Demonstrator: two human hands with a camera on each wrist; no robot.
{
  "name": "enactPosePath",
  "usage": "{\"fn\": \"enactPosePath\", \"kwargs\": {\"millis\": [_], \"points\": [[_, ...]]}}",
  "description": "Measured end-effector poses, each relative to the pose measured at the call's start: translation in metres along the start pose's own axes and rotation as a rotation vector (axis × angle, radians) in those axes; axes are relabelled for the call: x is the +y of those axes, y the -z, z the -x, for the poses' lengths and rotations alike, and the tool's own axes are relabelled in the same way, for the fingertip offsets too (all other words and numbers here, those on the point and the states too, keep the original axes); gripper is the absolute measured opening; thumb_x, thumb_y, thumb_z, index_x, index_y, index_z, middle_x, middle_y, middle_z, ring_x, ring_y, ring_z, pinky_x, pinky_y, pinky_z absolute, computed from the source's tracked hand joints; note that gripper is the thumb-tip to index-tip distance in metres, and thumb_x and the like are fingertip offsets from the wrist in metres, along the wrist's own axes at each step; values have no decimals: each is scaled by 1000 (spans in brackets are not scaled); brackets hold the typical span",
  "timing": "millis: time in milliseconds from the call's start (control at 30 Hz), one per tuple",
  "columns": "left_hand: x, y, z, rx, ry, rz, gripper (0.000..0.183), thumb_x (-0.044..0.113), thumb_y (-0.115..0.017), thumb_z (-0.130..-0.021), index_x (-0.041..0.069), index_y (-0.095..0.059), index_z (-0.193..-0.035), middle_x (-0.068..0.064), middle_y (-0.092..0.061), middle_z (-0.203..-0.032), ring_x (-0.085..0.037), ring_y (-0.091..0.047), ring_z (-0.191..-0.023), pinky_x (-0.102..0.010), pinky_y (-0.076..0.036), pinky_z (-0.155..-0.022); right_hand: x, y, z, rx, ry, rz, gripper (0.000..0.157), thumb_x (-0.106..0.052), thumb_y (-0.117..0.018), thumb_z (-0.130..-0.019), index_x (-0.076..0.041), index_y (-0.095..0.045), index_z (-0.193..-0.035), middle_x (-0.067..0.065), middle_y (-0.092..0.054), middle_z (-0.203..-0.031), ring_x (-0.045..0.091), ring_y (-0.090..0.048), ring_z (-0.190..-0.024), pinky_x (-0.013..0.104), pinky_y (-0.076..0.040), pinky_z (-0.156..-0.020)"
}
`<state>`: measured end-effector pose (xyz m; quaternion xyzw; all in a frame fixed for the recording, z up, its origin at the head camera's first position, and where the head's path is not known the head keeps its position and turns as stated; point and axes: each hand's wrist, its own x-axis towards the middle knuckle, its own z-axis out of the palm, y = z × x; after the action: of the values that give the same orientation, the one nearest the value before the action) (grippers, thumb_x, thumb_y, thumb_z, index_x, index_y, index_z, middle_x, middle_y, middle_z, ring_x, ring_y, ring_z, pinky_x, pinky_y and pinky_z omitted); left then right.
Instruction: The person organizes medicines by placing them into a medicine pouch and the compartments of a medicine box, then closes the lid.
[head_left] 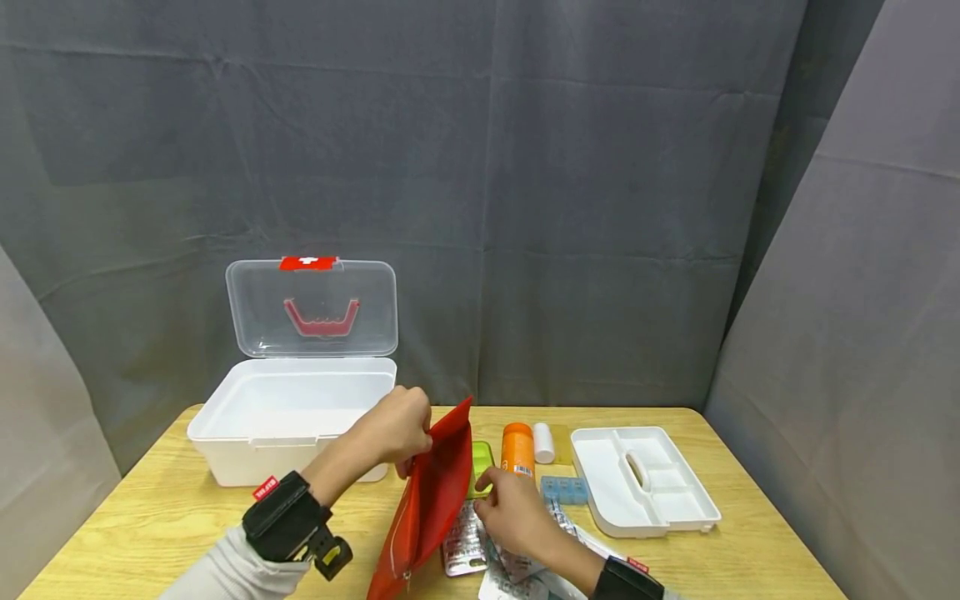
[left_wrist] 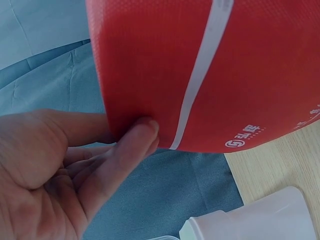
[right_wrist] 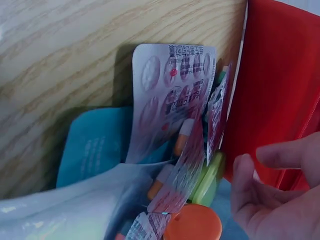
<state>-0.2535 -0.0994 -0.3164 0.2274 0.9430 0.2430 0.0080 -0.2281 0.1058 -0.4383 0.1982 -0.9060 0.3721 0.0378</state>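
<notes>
Thumb and fingers of my left hand [head_left: 401, 423] pinch the upper edge of a red zip pouch [head_left: 444, 483], which stands tilted on the table. The left wrist view shows that grip at a corner, beside a pale stripe on the red fabric [left_wrist: 145, 65]. Right of the pouch is my right hand [head_left: 517, 512], its fingers loosely bent and holding nothing. Its fingertips [right_wrist: 242, 167] are close to the pouch's red side [right_wrist: 275, 75]. Blister packs [head_left: 464, 543] lie below this hand, and a green case [head_left: 482, 458] is just behind it.
A white first-aid box [head_left: 247, 462] with its clear lid [head_left: 258, 300] raised stands back left. An orange bottle [head_left: 517, 446], a small white bottle [head_left: 543, 443] and a blue pill organizer [head_left: 564, 490] stand right of centre. Farther right lies a white divided tray [head_left: 682, 500].
</notes>
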Motion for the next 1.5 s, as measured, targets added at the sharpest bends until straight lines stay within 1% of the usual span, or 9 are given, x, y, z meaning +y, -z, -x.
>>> {"fn": "enactPosePath", "kwargs": {"millis": [200, 300, 433, 567, 733, 867, 967, 1167, 1500], "points": [[0, -1, -1, 0, -18, -6, 33, -6, -62, -81, 4, -59, -50, -1, -56, -40, -12, -59, -33, -21, -47, -38, 1, -2, 1, -59, -8, 96, 25, -14, -77, -82, 2, -66, -97, -3, -57, -67, 6, -49, -58, 24, -42, -52], [0, -2, -1, 3, -20, -11, 33, -7, -61, -81, 4, -59, -49, -1, -56, -40, -12, -58, -33, -22, -47, -38, 3, -7, 2, -48, -8, 158, 28, -20, -81, -80, 0, -65, -92, -2, -56, -69, 10, -52, -62, 27, -44, -54], [2, -3, -1, -2, -6, 2, 32, -7, -63, -81, 3, -60, -51, -2, -56, -41, -13, -59, -33, -22, -49, -38, 5, -14, 4, -37, -6, 185, 35, -30, -84, -79, -4, -61, -86, -1, -53, -71, 13, -51, -64, 28, -41, -53], [4, -4, -1, -3, -8, 8, 31, -7, -64, -81, 3, -60, -52, -3, -56, -42, -13, -59, -33, -23, -49, -38, 6, -18, 5, -61, -2, 193, 40, -33, -85, -77, -3, -61, -88, 1, -53, -74, 14, -51, -65, 28, -41, -53], [5, -4, -2, -2, -9, 1, 32, -6, -64, -81, 4, -60, -52, -2, -56, -42, -12, -59, -33, -22, -49, -38, 5, -19, 3, -91, -43, 213, 44, -29, -87, -76, 0, -61, -96, 5, -57, -80, 20, -59, -74, 33, -48, -59], [5, -3, -2, 1, -7, -10, 32, -7, -64, -81, 4, -60, -51, -2, -56, -41, -12, -59, -33, -22, -49, -38, 3, -19, 0, -103, -87, 186, 48, -30, -89, -75, 0, -59, -99, 6, -57, -83, 22, -60, -77, 37, -51, -63], [5, -3, -2, 3, -9, -9, 32, -7, -64, -81, 4, -60, -51, -2, -56, -41, -12, -59, -33, -22, -48, -37, 2, -20, -1, -101, -98, 161, 48, -27, -89, -74, -1, -57, -97, 4, -55, -82, 20, -56, -76, 36, -48, -63], [4, -3, -2, 3, -13, -6, 31, -7, -64, -82, 3, -61, -52, -2, -56, -42, -13, -59, -34, -22, -48, -37, 0, -21, 0, -54, -75, 130, 42, -11, -88, -68, -6, -52, -89, 1, -47, -77, 15, -43, -68, 29, -36, -57], [3, -3, -2, 5, -13, -9, 32, -7, -65, -82, 4, -59, -53, -2, -55, -42, -13, -58, -33, -22, -48, -37, -2, -20, -3, -37, -72, 136, 39, -2, -83, -60, -8, -52, -84, -1, -46, -72, 14, -42, -64, 27, -34, -54]]}}
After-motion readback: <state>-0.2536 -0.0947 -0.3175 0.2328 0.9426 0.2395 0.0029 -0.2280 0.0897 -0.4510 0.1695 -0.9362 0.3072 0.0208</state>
